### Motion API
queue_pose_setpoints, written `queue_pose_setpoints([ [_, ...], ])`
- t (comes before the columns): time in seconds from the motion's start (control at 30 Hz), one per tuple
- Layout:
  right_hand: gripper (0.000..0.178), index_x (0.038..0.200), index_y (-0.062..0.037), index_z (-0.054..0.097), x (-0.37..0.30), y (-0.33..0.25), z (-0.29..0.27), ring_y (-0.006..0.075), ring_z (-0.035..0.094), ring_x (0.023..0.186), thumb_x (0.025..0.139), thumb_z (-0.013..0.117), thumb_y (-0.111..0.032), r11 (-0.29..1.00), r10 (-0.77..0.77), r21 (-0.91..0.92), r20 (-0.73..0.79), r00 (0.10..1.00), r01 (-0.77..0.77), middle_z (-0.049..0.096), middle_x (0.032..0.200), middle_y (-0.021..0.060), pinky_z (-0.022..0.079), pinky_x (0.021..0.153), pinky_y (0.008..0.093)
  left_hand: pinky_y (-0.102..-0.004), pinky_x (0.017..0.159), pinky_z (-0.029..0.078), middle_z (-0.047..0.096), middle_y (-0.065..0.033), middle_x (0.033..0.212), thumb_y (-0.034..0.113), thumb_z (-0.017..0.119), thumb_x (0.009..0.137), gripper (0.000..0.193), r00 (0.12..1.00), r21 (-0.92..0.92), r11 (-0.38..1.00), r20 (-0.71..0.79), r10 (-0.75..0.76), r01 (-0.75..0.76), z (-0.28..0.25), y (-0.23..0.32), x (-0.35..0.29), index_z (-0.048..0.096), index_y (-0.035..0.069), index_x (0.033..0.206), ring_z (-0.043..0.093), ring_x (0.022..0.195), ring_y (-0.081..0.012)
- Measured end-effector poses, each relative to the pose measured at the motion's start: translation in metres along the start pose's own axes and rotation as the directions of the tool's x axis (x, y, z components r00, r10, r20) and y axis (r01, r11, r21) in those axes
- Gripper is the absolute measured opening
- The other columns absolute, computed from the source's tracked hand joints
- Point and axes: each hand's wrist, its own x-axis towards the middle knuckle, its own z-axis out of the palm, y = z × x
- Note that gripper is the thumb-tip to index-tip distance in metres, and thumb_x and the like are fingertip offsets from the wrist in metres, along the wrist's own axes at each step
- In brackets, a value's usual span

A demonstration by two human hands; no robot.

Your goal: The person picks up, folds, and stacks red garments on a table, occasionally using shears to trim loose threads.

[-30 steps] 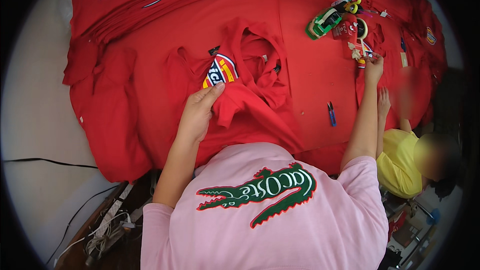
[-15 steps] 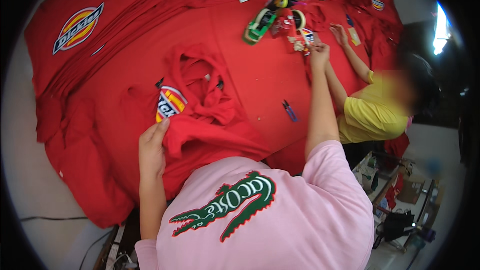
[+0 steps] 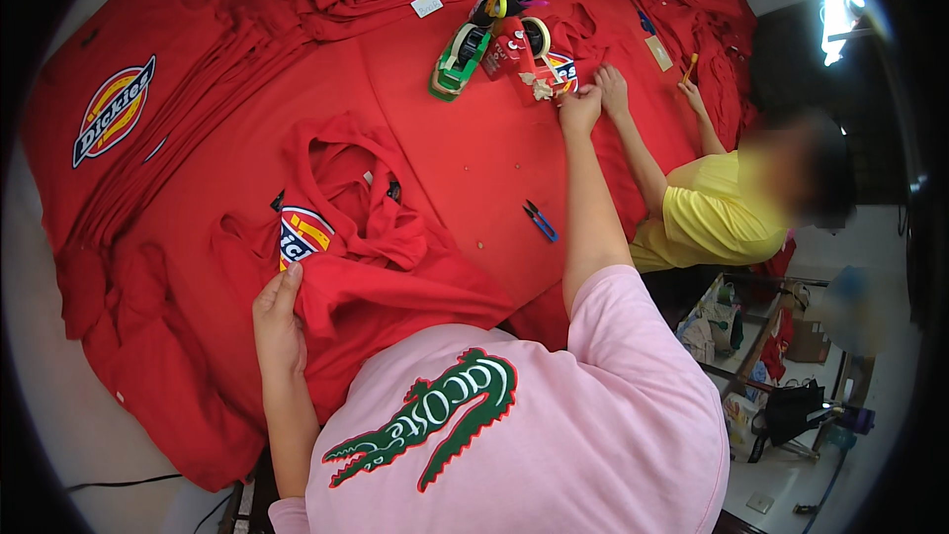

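My left hand (image 3: 280, 316) pinches the edge of a red hooded sweatshirt (image 3: 425, 282), thumb on top. The garment lies rumpled in front of me, its hood opening turned up and its printed patch (image 3: 304, 237) partly folded under. Stretched far forward, my right hand (image 3: 580, 111) is closed in a pinch beside the front of a red tape dispenser (image 3: 512, 51). Torn cream tape bits (image 3: 542, 89) cling to that dispenser, which carries a roll of cream tape (image 3: 535, 37). What my right fingertips hold is too small to make out.
A green tape dispenser (image 3: 460, 61) stands left of the red one. Blue-handled thread snips (image 3: 541, 222) lie mid-table. Stacked red garments (image 3: 188, 89) fill the left and far sides. At right, a co-worker in yellow (image 3: 727, 208) reaches in, one hand holding a yellow pencil (image 3: 692, 69).
The whole view has shifted, moving the table things leftward. A co-worker's hand now holds a pencil, and their other hand is nearer my right hand. My left hand keeps its grip.
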Motion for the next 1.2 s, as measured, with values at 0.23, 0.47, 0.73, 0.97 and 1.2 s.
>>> queue_pose_setpoints([
  [0.23, 0.037, 0.099, -0.0077, 0.041, -0.1, -0.046, -0.008, 0.0152, 0.066, 0.067, 0.089, 0.073, 0.008, 0.844, 0.178, 0.502, 0.074, 0.981, -0.191, 0.066, 0.081, 0.0089, 0.054, 0.056, 0.0261, -0.0249, 0.09, 0.045, 0.071, -0.001, 0.105, 0.023, 0.069, 0.101, 0.03, 1.0, 0.17, 0.985, -0.027, 0.014, -0.009, 0.001, 0.011, -0.007, 0.074, -0.005, 0.112, 0.06, 0.097, -0.0074],
  [0.47, 0.031, 0.1, -0.011, 0.044, -0.268, -0.283, -0.062, 0.0184, 0.073, 0.077, 0.091, 0.069, 0.004, 0.682, -0.153, 0.422, 0.881, 0.448, -0.597, 0.076, 0.093, 0.0162, 0.056, 0.067, 0.0284, -0.0253, 0.09, 0.046, 0.071, -0.0006, 0.103, 0.028, 0.067, 0.102, 0.035, 0.999, 0.176, 0.984, 0.047, 0.021, -0.029, 0.011, 0.021, -0.024, 0.074, -0.004, 0.114, 0.059, 0.096, -0.0068],
  [0.73, 0.036, 0.098, -0.0096, 0.043, -0.327, -0.324, -0.083, 0.0157, 0.072, 0.08, 0.089, 0.072, 0.008, 0.738, -0.177, 0.327, 0.938, 0.299, -0.59, 0.073, 0.088, 0.0127, 0.06, 0.071, 0.0268, -0.021, 0.082, 0.046, 0.071, 0.0019, 0.095, 0.029, 0.066, 0.103, 0.034, 0.995, 0.295, 0.951, 0.067, 0.073, -0.089, 0.01, 0.017, -0.054, 0.076, -0.003, 0.113, 0.058, 0.088, -0.0038],
  [0.97, 0.036, 0.096, -0.0084, 0.043, -0.339, -0.327, -0.099, 0.0149, 0.071, 0.077, 0.087, 0.074, 0.007, 0.771, -0.155, 0.307, 0.94, 0.303, -0.558, 0.069, 0.082, 0.0092, 0.06, 0.07, 0.0263, -0.0201, 0.071, 0.042, 0.062, 0.0077, 0.082, 0.028, 0.065, 0.104, 0.033, 0.984, 0.274, 0.946, 0.088, 0.156, -0.175, 0.018, 0.014, -0.082, 0.076, -0.003, 0.109, 0.049, 0.076, -0.0011],
  [1.2, 0.039, 0.095, -0.0076, 0.04, -0.351, -0.334, -0.115, 0.0069, 0.061, 0.07, 0.085, 0.074, 0.008, 0.745, -0.166, 0.338, 0.929, 0.331, -0.575, 0.06, 0.072, 0.0024, 0.053, 0.067, 0.0233, -0.0219, 0.054, 0.025, 0.043, 0.0132, 0.066, 0.029, 0.065, 0.104, 0.028, 0.965, 0.287, 0.922, 0.108, 0.237, -0.259, 0.019, 0.006, -0.089, 0.077, 0.004, 0.099, 0.031, 0.059, 0.0003],
])
